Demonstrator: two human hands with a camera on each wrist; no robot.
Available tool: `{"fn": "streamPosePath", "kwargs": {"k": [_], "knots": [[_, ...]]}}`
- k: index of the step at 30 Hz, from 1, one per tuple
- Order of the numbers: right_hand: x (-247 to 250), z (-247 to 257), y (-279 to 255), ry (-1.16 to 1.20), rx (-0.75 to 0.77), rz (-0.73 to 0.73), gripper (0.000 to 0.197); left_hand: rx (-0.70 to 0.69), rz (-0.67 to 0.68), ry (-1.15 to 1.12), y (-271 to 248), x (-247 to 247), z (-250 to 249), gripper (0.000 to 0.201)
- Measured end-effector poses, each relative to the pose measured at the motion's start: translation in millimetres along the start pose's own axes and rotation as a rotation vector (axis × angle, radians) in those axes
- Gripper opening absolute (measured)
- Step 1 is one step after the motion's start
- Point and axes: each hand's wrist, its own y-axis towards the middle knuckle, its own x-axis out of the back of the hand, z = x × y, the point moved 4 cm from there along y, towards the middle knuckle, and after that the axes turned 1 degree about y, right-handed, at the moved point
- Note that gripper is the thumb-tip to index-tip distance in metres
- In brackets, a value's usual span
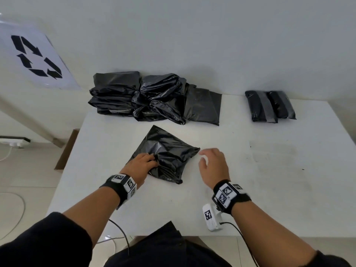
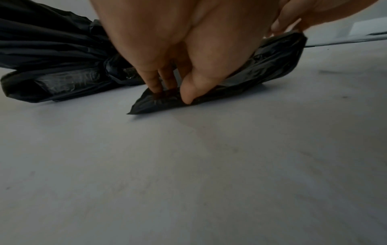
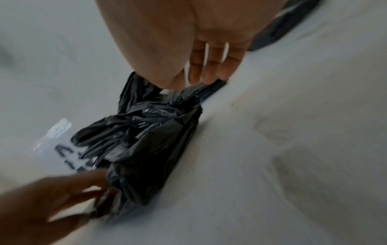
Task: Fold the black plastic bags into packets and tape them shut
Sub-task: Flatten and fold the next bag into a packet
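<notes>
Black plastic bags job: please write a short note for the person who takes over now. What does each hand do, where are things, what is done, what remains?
Left hand: pinches the near-left corner of the bag being folded, in the middle of the table.
Right hand: open, just right of that bag, holding nothing.
Done: two taped packets at the far right.
Left: finish folding and tape this bag; then the pile of unfolded bags at the far edge. No tape roll is in view.
</notes>
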Motion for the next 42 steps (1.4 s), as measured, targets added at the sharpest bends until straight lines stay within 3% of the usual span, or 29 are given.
{"fn": "streamPosePath", "kwargs": {"k": [2, 4, 7, 10, 13, 17, 20, 22, 23, 25, 27, 29, 32, 37, 39, 42], "knots": [[-11.9, 19.9, 7.4, -0.12, 0.288, 0.099, 0.032, 0.0, 0.028, -0.031, 1.3, 2.3, -2.2, 0.063], [-30.6, 32.1, 10.4, -0.247, 0.414, 0.314, 0.039, 0.01, 0.02, -0.066, 0.5, 3.0, -5.4, 0.059], [-51.3, 31.4, 8.1, -0.477, 0.367, 0.607, 0.042, 0.087, -0.101, -0.086, -2.8, 2.0, -5.4, 0.045], [-53.3, 29.8, -3.1, -0.583, 0.259, 0.67, 0.039, 0.264, -0.249, -0.156, -10.2, 7.2, -4.0, 0.015], [-53.7, 35.9, -15.1, -0.503, 0.151, 0.733, 0.031, 0.327, -0.112, -0.37, -15.8, -0.6, -5.6, 0.044], [-49.3, 55.4, -10.3, -0.31, 0.067, 0.807, 0.028, 0.137, 0.066, -0.43, -20.6, -10.5, -10.8, 0.114], [-47.3, 70.9, 5.9, -0.289, 0.178, 0.647, 0.025, 0.055, 0.147, -0.41, -19.2, -18.3, -8.6, 0.133], [-52.2, 72.3, 16.3, -0.372, 0.331, 0.567, 0.037, 0.018, 0.145, -0.356, -19.4, -22.0, -7.8, 0.121], [-57.9, 68.3, 19.4, -0.438, 0.388, 0.599, 0.047, -0.015, 0.097, -0.337, -20.2, -23.4, -8.3, 0.105], [-65.3, 57.2, 23.1, -0.528, 0.401, 0.697, 0.056, -0.059, -0.128, -0.358, -23.1, -22.1, -5.2, 0.057], [-68.6, 43.5, 24.8, -0.557, 0.322, 0.763, 0.054, 0.042, -0.354, -0.481, -27.2, -14.8, 4.9, 0.035], [-68.6, 32.3, 23.2, -0.55, 0.269, 0.733, 0.054, 0.278, -0.466, -0.662, -30.9, -7.0, 15.7, 0.035], [-68.6, 26.7, 19.0, -0.564, 0.228, 0.637, 0.056, 0.515, -0.458, -0.981, -29.1, -2.9, 23.7, 0.029], [-68.4, 41.0, 19.9, -0.51, 0.28, 0.447, 0.054, 0.6, -0.489, -1.24, -21.8, 5.2, 27.9, 0.03], [-72.7, 37.3, 15.9, -0.505, 0.35, 0.49, 0.058, 0.548, -0.43, -1.257, -16.0, 8.6, 18.9, 0.038], [-82.7, 23.2, 7.6, -0.541, 0.364, 0.645, 0.064, 0.542, -0.441, -1.243, -8.4, 14.2, 10.2, 0.033]]}}
